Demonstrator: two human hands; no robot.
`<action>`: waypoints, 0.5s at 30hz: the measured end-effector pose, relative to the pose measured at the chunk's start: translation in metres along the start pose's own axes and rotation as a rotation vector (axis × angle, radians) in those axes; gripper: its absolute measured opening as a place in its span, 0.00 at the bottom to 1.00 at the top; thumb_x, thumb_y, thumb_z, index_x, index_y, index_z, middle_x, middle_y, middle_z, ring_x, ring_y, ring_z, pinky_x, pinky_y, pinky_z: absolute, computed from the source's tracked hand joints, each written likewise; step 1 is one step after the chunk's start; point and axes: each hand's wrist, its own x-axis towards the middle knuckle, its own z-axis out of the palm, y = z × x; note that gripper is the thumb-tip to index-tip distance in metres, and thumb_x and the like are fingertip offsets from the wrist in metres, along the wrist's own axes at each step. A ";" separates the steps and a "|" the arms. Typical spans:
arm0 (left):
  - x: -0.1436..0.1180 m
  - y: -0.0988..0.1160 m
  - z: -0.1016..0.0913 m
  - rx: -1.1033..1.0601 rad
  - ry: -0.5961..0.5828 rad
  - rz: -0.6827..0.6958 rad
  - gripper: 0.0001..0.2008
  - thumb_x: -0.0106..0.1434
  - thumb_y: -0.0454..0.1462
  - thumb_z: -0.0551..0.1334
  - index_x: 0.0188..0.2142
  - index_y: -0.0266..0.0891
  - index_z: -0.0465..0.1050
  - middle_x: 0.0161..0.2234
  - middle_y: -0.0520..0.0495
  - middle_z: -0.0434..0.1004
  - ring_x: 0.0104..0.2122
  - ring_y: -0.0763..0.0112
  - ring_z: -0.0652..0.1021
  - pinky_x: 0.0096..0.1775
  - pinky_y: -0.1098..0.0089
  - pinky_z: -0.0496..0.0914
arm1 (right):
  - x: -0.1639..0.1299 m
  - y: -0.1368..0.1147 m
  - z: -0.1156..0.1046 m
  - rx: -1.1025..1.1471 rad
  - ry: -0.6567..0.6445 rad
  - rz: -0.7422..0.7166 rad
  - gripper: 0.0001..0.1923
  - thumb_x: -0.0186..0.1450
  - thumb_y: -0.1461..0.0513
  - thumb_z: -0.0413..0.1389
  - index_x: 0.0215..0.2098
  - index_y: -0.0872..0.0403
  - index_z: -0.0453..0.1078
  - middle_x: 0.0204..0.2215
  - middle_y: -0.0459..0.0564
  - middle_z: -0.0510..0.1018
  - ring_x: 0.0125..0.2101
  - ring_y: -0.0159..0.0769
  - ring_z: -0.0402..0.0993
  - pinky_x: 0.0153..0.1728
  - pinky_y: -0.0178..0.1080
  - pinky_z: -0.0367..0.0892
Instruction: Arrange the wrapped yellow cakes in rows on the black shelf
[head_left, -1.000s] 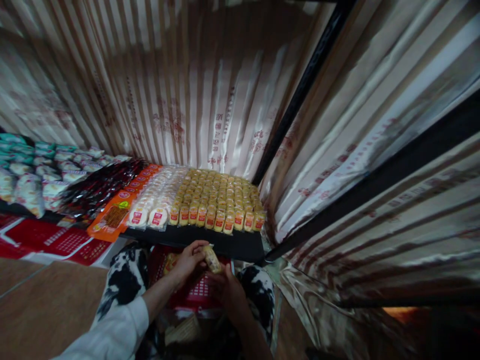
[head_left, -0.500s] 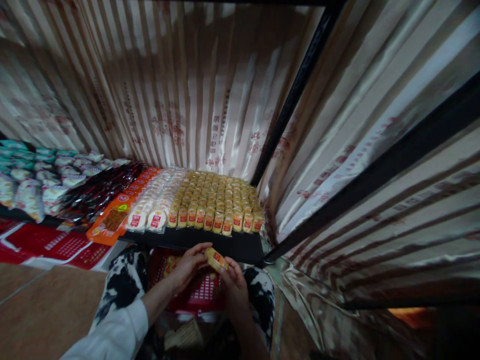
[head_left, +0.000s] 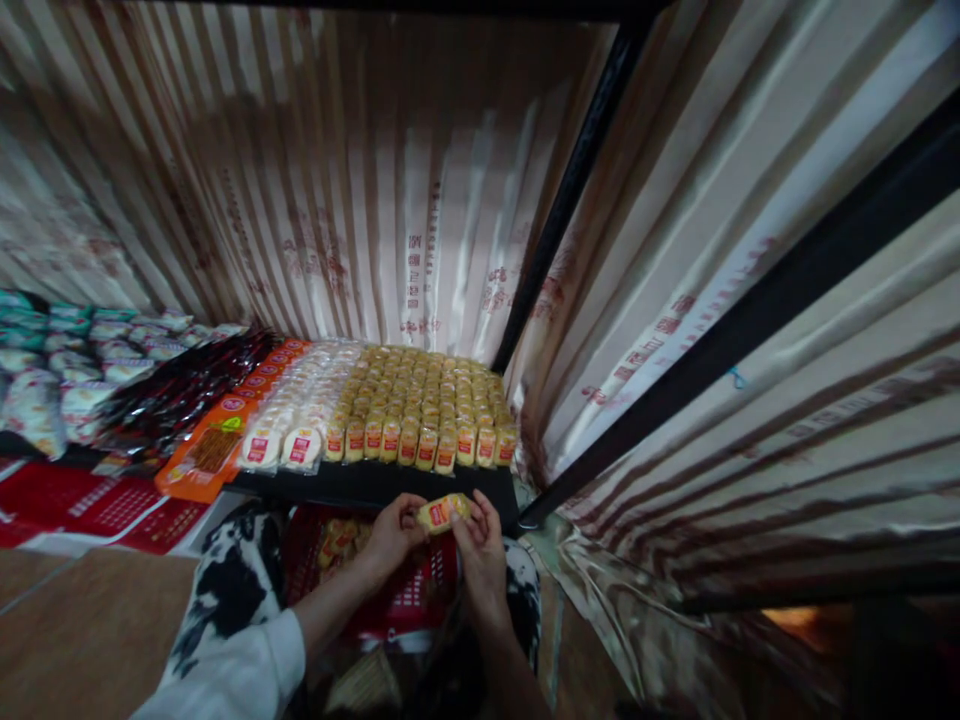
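Between my two hands is a small yellow snack packet [head_left: 442, 513] with a red-orange label turned up toward me. My left hand [head_left: 396, 530] pinches its left end. My right hand [head_left: 480, 545] grips the right end, thumb across the front. Under my hands, between my knees, stands a red bag or basket [head_left: 409, 590] with more yellow packets [head_left: 343, 543] inside; my forearms hide part of it. Just beyond, rows of matching yellow packets [head_left: 427, 400] stand on a low black shelf [head_left: 420, 487], labels facing front.
Left along the shelf lie round white packets [head_left: 302, 447], an orange packet [head_left: 206, 445], dark shiny packets [head_left: 187, 390] and white-and-green bags [head_left: 64, 375]. A pleated curtain [head_left: 360, 200] hangs behind. Black frame bars [head_left: 660, 410] slant at the right. Red printed sheeting [head_left: 97, 505] lies at left.
The yellow packet has turned from slanting to nearly level, its label now more visible. Both hands have shifted slightly right relative to the shelf, and the camera view has moved a little.
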 end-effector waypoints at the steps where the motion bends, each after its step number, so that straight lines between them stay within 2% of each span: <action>1: 0.002 -0.002 0.005 0.001 0.009 0.015 0.13 0.43 0.31 0.64 0.31 0.37 0.67 0.19 0.58 0.66 0.19 0.80 0.65 0.24 0.78 0.59 | 0.002 0.000 0.000 -0.018 0.016 -0.017 0.32 0.50 0.54 0.59 0.51 0.54 0.58 0.45 0.55 0.72 0.41 0.39 0.73 0.42 0.40 0.69; 6: 0.013 -0.008 0.032 0.050 0.068 0.125 0.09 0.47 0.29 0.61 0.29 0.39 0.64 0.23 0.56 0.67 0.23 0.78 0.69 0.26 0.78 0.62 | 0.011 0.012 -0.004 -0.094 -0.009 -0.050 0.24 0.51 0.54 0.57 0.44 0.55 0.62 0.36 0.52 0.75 0.38 0.38 0.74 0.41 0.39 0.68; 8: 0.018 -0.011 0.038 0.159 0.083 0.174 0.10 0.48 0.28 0.59 0.31 0.39 0.66 0.28 0.53 0.68 0.29 0.75 0.71 0.30 0.77 0.65 | 0.019 0.016 -0.010 -0.162 0.013 -0.102 0.24 0.53 0.54 0.55 0.46 0.55 0.62 0.37 0.52 0.75 0.38 0.38 0.74 0.40 0.39 0.69; 11: 0.022 -0.014 0.043 0.371 0.120 0.280 0.16 0.48 0.26 0.57 0.38 0.39 0.68 0.37 0.48 0.67 0.35 0.72 0.71 0.37 0.73 0.67 | 0.038 0.015 -0.019 -0.332 0.068 -0.245 0.26 0.55 0.53 0.53 0.51 0.55 0.62 0.42 0.54 0.71 0.39 0.38 0.72 0.40 0.40 0.68; 15: 0.025 -0.011 0.045 0.522 0.082 0.336 0.21 0.50 0.25 0.54 0.43 0.42 0.68 0.41 0.48 0.66 0.36 0.73 0.71 0.43 0.72 0.66 | 0.064 0.005 -0.022 -0.505 0.073 -0.404 0.26 0.58 0.56 0.49 0.55 0.53 0.59 0.42 0.53 0.71 0.39 0.38 0.71 0.41 0.43 0.67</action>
